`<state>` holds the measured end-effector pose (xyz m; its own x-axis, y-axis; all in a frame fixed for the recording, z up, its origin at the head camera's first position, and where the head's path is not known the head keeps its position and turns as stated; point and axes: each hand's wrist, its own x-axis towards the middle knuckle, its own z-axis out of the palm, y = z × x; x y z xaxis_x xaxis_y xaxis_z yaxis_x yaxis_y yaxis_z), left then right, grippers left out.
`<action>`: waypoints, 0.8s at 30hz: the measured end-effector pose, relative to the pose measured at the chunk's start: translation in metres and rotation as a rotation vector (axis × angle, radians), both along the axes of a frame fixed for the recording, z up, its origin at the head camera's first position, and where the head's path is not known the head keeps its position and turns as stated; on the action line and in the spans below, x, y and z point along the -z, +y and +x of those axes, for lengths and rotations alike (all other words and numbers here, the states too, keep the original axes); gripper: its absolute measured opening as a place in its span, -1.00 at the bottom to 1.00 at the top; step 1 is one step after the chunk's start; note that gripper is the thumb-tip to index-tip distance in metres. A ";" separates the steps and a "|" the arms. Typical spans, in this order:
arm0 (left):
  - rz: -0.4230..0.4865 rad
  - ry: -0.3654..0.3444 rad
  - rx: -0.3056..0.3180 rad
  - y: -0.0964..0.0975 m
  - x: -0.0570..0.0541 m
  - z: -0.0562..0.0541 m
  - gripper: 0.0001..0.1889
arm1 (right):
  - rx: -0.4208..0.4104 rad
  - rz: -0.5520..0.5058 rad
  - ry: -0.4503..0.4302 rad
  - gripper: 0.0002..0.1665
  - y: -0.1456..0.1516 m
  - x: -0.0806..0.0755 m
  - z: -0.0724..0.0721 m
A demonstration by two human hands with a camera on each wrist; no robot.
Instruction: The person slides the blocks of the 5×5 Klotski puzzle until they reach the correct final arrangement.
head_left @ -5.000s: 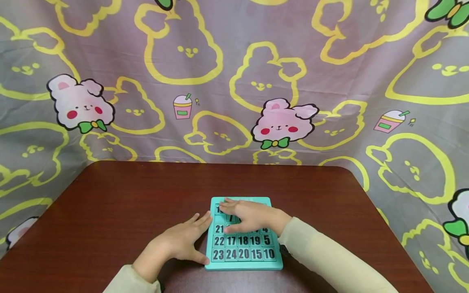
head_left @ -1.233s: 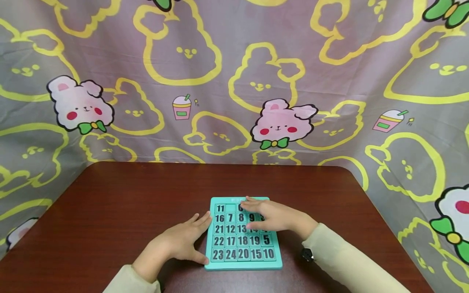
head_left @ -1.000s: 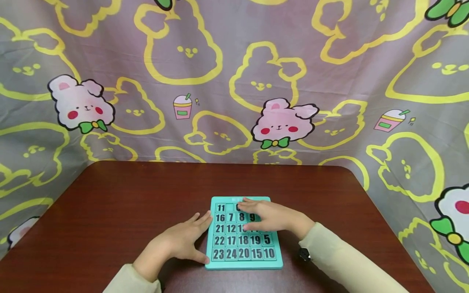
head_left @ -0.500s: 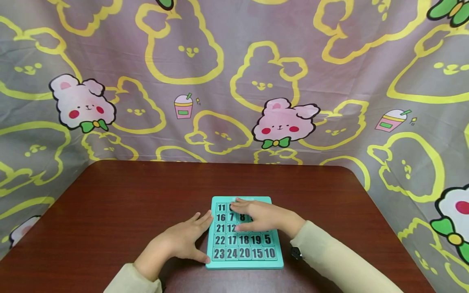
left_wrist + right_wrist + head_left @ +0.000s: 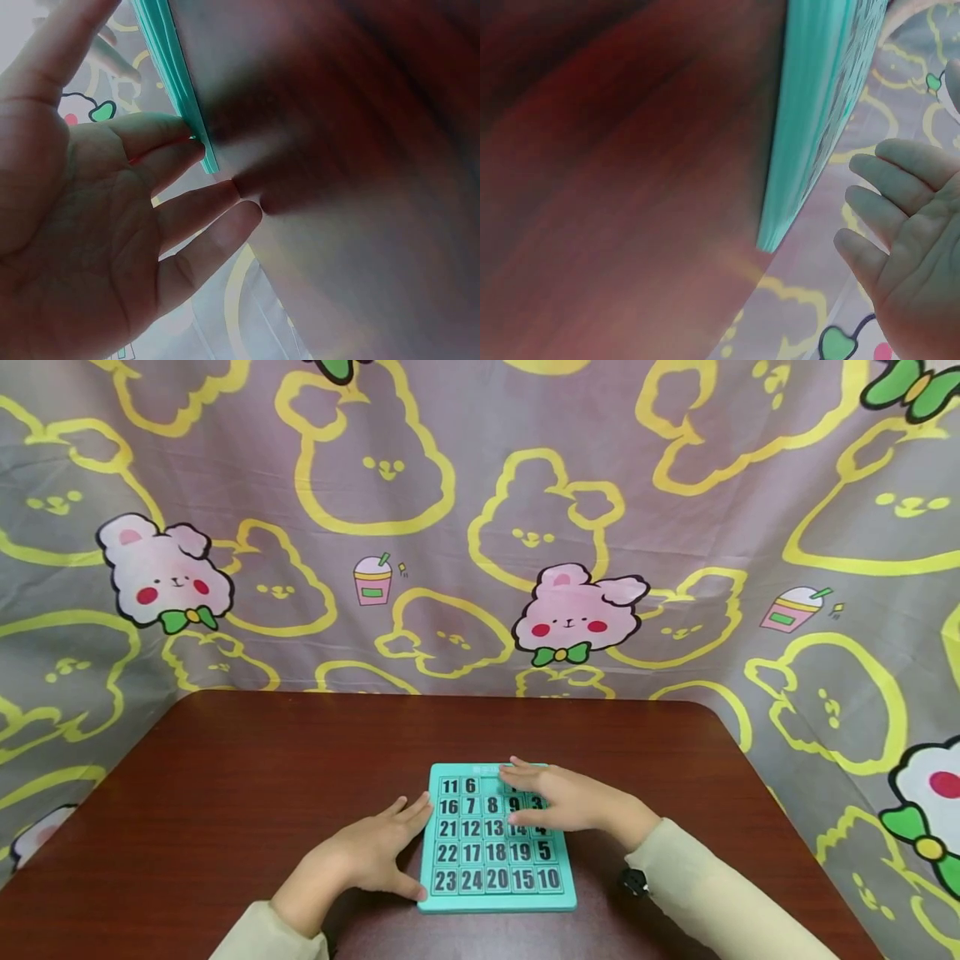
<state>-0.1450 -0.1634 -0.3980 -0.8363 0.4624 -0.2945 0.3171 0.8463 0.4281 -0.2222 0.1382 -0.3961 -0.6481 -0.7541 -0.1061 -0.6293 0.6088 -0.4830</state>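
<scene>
A turquoise number slide puzzle (image 5: 495, 903) lies flat on the table, its numbered tiles facing up. In the top row the 11 and the 6 tile (image 5: 470, 786) sit side by side, with a gap to the right of the 6. My left hand (image 5: 367, 853) rests at the puzzle's left side, fingers spread; its fingertips touch the edge in the left wrist view and its thumb is at the near left corner. My right hand (image 5: 573, 800) is over the upper right of the puzzle, fingers extended, hiding several tiles. Whether its fingertips touch a tile cannot be made out.
The dark red-brown table (image 5: 300, 752) extends around the puzzle. A grey-pink curtain (image 5: 450, 552) with rabbit prints hangs behind and along both sides. A small black object (image 5: 633, 882) shows at the right sleeve.
The 6 tile has slid left from the third column to the second, leaving the gap in the third. My right hand went left, then back right. The left hand stayed put.
</scene>
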 end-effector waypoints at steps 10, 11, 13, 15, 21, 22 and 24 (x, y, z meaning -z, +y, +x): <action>0.015 -0.001 0.008 0.000 0.001 0.000 0.14 | -0.006 -0.034 -0.015 -0.15 0.023 0.005 0.005; 0.015 0.001 0.009 0.000 0.001 0.000 0.14 | -0.012 -0.038 -0.014 -0.15 0.023 0.006 0.006; 0.014 0.006 0.011 0.000 0.002 0.000 0.14 | -0.019 -0.035 -0.009 -0.14 0.022 0.007 0.006; 0.015 0.008 0.011 0.000 0.002 0.000 0.14 | -0.023 -0.027 -0.004 -0.15 0.020 0.007 0.006; 0.018 0.007 0.005 0.000 0.001 0.001 0.15 | -0.041 -0.002 -0.031 -0.15 0.014 0.009 0.007; 0.019 0.005 0.005 0.000 0.001 0.001 0.15 | -0.045 0.002 -0.035 -0.15 0.013 0.009 0.007; 0.022 0.001 0.006 0.000 0.001 0.001 0.14 | -0.052 0.009 -0.032 -0.14 0.011 0.010 0.007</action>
